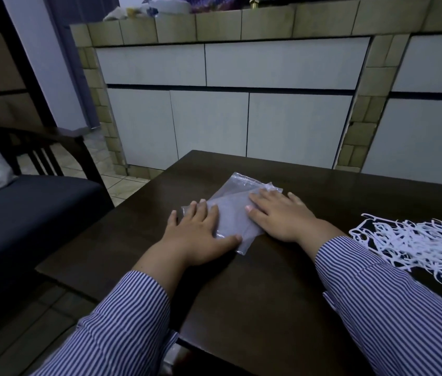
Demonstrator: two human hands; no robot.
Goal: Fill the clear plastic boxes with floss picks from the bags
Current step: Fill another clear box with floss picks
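Both hands — left hand (199, 234), right hand (279, 215) — pressed flat on emptied plastic bags (237, 213); floss picks (415, 245) lay heaped — no boxes visible

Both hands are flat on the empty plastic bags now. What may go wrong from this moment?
1. The pile of white floss picks lies loose at the right edge of the dark table, beside the right sleeve; a sweep of that arm may push some off.
2. The flat clear bags are pressed under the left hand and right hand; on the smooth wood they may slide when released.
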